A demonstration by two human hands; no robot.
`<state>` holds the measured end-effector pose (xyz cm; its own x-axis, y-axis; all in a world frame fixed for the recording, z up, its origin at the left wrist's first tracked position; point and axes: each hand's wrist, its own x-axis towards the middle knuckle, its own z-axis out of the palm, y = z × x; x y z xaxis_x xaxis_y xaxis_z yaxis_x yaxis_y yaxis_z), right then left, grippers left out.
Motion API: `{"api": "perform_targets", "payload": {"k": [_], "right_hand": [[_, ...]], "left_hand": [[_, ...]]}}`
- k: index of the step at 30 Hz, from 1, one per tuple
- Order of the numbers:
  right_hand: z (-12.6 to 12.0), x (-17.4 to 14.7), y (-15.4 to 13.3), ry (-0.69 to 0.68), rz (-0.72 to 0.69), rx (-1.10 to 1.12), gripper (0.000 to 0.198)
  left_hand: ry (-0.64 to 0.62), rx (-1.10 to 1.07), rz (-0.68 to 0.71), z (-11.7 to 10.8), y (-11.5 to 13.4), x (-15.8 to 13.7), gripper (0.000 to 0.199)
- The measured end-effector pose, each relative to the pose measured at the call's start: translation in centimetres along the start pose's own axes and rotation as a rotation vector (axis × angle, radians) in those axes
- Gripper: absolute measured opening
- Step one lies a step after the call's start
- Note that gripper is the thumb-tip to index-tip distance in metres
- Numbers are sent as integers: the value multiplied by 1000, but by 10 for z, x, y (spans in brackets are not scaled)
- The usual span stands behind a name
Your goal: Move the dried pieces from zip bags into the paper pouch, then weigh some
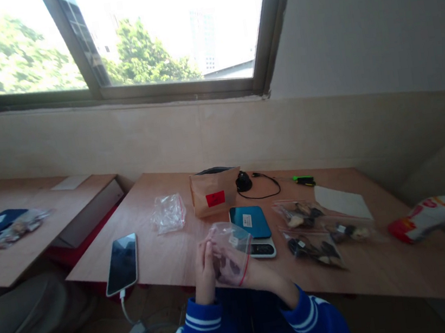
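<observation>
A clear zip bag with a red seal line and a small white label is pulled over my right hand, its mouth around the wrist. Through the plastic the right fingers look stretched toward the left, though blurred. My left hand is closed on the bag's far end from outside, against the right fingertips. Just beyond the bag lies a small scale with a blue-topped platform and a dark display; the bag overlaps its left edge.
Filled zip bags of dark and pale pieces lie right of the scale. A brown paper pouch stands behind, near a black cable. Empty plastic bags and a charging phone lie left. A red-white bottle rests right.
</observation>
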<state>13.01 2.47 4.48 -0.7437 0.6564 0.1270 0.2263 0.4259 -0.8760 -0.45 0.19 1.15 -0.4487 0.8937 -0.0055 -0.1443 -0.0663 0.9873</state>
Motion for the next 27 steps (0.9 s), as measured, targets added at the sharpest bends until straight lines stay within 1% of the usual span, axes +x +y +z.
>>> {"api": "perform_targets", "payload": {"k": [2, 3, 5, 6, 7, 9, 10, 11, 13, 15, 16, 18, 20, 21, 22, 24, 25, 27], "right_hand": [[2, -1, -2, 15, 10, 11, 50], [3, -1, -3, 34, 23, 23, 51], [8, -1, -5, 84, 35, 44, 52], [10, -1, -5, 117, 39, 59, 49], [13, -2, -4, 159, 49, 78, 42], [16, -4, 1, 265, 89, 124, 23], [16, -7, 4, 313, 111, 153, 15], [15, -10, 7, 347, 127, 184, 11], [10, -16, 13, 372, 134, 274, 13], [-5, -19, 14, 387, 119, 391, 19], [-16, -18, 13, 416, 107, 433, 21], [-44, -6, 8, 523, 66, 449, 24], [-79, 20, -1, 673, -21, 369, 25], [-96, 38, -6, 732, -88, 324, 26], [-111, 57, -9, 755, -162, 282, 30], [-136, 95, -14, 732, -260, 186, 35], [-145, 113, -14, 732, -291, 114, 31], [-153, 139, -10, 718, -301, -46, 23]], "left_hand": [[-87, -19, 0, 0, 2, 1, 47], [-107, -16, -3, 0, 2, 2, 48], [-73, -18, -40, -1, 1, 2, 52], [-39, -25, -71, -2, -1, 3, 55], [-1, -35, -105, -3, -2, 3, 59], [71, -50, -171, -6, -4, 4, 66], [89, -53, -195, -7, -5, 4, 69], [97, -52, -210, -9, -5, 4, 71], [98, -52, -223, -11, -6, 6, 73], [101, -57, -214, -14, -7, 9, 75], [115, -57, -198, -17, -8, 11, 75], [178, -55, -155, -24, -11, 19, 72], [255, -47, -124, -33, -13, 28, 66], [276, -51, -120, -38, -14, 33, 63], [278, -62, -125, -43, -15, 36, 61], [256, -104, -162, -50, -15, 41, 59], [252, -130, -189, -52, -15, 41, 60], [268, -172, -240, -55, -15, 39, 62]]}}
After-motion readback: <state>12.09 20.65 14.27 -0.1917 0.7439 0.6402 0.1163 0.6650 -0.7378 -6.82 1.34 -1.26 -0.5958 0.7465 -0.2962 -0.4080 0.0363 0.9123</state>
